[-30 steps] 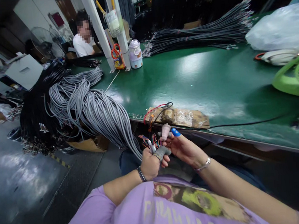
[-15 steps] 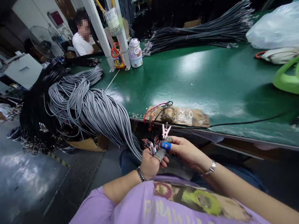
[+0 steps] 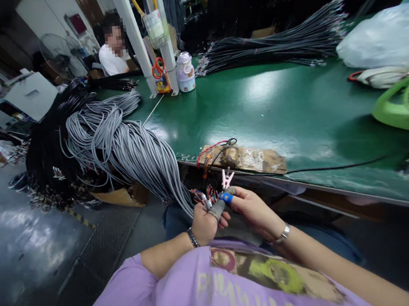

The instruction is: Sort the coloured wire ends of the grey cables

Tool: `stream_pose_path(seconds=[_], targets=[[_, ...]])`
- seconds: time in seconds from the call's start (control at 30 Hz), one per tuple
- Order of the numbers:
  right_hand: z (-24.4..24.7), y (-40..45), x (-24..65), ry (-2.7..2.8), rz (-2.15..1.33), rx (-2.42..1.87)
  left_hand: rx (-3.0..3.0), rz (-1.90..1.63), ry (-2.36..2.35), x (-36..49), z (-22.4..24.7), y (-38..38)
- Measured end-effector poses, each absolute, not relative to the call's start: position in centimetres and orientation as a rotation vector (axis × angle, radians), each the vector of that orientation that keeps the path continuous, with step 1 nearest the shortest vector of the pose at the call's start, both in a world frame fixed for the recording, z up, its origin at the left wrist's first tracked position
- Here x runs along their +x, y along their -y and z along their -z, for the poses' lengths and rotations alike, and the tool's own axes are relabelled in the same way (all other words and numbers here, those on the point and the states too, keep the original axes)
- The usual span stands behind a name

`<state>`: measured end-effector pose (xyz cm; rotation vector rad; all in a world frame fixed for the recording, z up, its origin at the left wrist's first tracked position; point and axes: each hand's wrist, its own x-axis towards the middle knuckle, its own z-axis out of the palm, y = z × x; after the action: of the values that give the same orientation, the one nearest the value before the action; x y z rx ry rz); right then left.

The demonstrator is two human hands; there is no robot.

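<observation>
My left hand (image 3: pixel 205 223) is closed around the ends of grey cables, whose stripped, coloured wires (image 3: pixel 212 193) fan out above the fingers. The grey cable bundle (image 3: pixel 142 150) runs from there up over the table's left end. Beside it, my right hand (image 3: pixel 248 207) pinches at the wire ends, with a blue wrap on one finger; what lies between the fingertips is too small to make out. A pink clip (image 3: pixel 226 179) stands just above the right fingertips, near a worn wooden board (image 3: pixel 263 160) on the table edge.
On the green table (image 3: pixel 228 102) stand a lilac bottle (image 3: pixel 185 72) and black cables (image 3: pixel 270 48). A plastic bag (image 3: pixel 385 36) and a green basket (image 3: pixel 407 102) are at the right. Black cables hang at the left; a person (image 3: pixel 112 58) sits behind.
The coloured wire ends have shifted slightly left and spread a little. My right hand has moved slightly left at the wrist; both hands keep nearly the same place.
</observation>
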<state>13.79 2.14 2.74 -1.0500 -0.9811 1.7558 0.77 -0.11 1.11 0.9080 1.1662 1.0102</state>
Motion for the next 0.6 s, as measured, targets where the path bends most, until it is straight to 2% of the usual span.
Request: stream_pose_path(seconds=[0.27, 0.5, 0.6], targets=[[-2.3, -1.7, 14.3, 0.934, -1.754, -0.916, 0.781, -1.100, -1.124, 0.9, -0.9, -0.2], [-0.8, -4.1, 16.3, 0.606, -1.906, -0.904, 0.740, -1.092, -1.056, 1.1, -3.0, -0.3], [-1.2, -5.2, 15.8, 0.682, -1.933, -0.896, 0.746, -1.078, -1.044, 1.6, -3.7, -0.4]])
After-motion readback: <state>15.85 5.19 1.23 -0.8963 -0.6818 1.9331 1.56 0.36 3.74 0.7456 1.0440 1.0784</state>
